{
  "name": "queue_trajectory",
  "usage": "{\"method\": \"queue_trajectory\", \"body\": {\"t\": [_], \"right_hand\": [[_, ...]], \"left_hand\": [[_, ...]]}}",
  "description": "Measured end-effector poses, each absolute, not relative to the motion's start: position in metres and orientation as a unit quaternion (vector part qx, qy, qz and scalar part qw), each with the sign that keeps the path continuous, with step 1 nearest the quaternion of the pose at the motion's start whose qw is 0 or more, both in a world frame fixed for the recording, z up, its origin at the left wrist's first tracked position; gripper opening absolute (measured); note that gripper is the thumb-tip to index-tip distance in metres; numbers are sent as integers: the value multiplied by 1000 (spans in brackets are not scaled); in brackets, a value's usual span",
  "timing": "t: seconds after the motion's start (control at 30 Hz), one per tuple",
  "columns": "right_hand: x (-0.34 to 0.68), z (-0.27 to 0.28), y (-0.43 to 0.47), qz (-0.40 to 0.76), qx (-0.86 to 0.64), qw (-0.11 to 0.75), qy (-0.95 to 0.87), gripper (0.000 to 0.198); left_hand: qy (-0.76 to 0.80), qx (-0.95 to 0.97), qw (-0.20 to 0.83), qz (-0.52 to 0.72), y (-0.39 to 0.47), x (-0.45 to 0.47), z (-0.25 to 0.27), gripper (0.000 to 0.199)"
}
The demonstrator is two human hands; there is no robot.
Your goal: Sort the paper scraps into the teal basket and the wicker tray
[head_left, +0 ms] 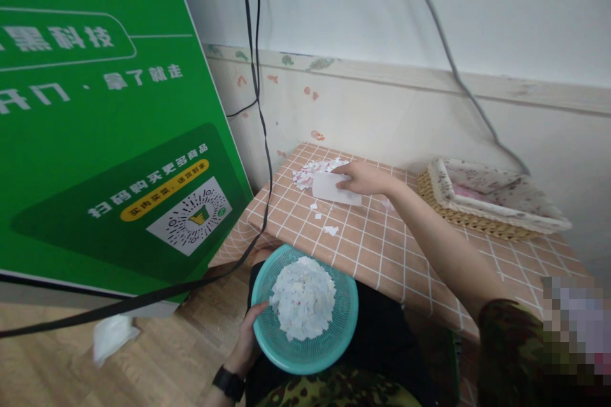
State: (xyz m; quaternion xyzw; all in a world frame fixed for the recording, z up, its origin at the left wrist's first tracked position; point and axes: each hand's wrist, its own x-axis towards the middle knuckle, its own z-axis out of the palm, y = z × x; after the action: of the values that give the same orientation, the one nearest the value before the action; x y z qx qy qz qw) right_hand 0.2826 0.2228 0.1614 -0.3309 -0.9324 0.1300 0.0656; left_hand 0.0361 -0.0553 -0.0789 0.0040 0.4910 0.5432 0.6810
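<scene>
My left hand (252,331) grips the left rim of a teal plastic colander (352,305), which rests on my lap below the table edge. A heap of small torn paper pieces (305,297) fills the colander's middle. Over the table, my right hand (359,178) is closed on a white sheet of paper (329,188), thumb on its near face. Just behind that sheet lies a pile of paper scraps (312,172), partly covered by it. A few loose scraps (330,229) are scattered on the cloth nearer the front edge.
A brown checked tablecloth (377,248) covers the table against the wall. To the right stands a wicker basket (482,203) with a floral lining. A black cable (265,133) hangs down by the green machine (95,140) at left. A white bag (113,336) lies on the floor.
</scene>
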Motion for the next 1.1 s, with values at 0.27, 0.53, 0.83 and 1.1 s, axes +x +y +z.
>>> {"method": "queue_trajectory", "body": {"t": [0.27,0.53,0.83,1.1], "right_hand": [[280,164,212,159,-296,49,-941,33],[283,153,183,108,-413,99,-899,30],[290,145,171,127,-445,104,-880,25],[281,144,167,133,-460,124,-869,28]], "left_hand": [[486,5,683,545,-57,35,-83,22],[452,7,705,547,-57,35,-79,26],[457,18,694,556,-57,36,-83,27],[446,19,705,551,-58,35,-80,28]]}}
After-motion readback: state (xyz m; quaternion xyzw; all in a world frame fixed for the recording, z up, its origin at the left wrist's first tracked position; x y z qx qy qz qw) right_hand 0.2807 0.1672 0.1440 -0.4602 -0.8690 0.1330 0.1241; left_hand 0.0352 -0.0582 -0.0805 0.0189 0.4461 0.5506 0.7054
